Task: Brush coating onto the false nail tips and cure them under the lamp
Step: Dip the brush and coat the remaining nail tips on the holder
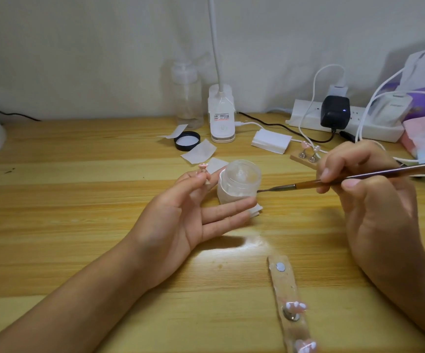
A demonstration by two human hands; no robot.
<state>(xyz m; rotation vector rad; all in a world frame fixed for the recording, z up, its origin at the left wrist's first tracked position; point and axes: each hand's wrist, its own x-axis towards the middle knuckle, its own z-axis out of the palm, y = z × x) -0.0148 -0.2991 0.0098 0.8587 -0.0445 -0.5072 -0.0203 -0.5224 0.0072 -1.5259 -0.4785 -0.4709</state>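
now the left hand [181, 215] pinches a pink nail tip [203, 166] on its stand beside the open jar [239, 182], while the right hand [369, 200] grips the brush [333, 181], bristles just beside the jar's side.

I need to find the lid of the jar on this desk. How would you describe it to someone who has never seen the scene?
Start at the white clip lamp standing at the back of the wooden desk. Just to its left, in front of the clear pump bottle, lies the lid, upside down. It is the only round black thing there; the pieces around it are flat white paper wipes.
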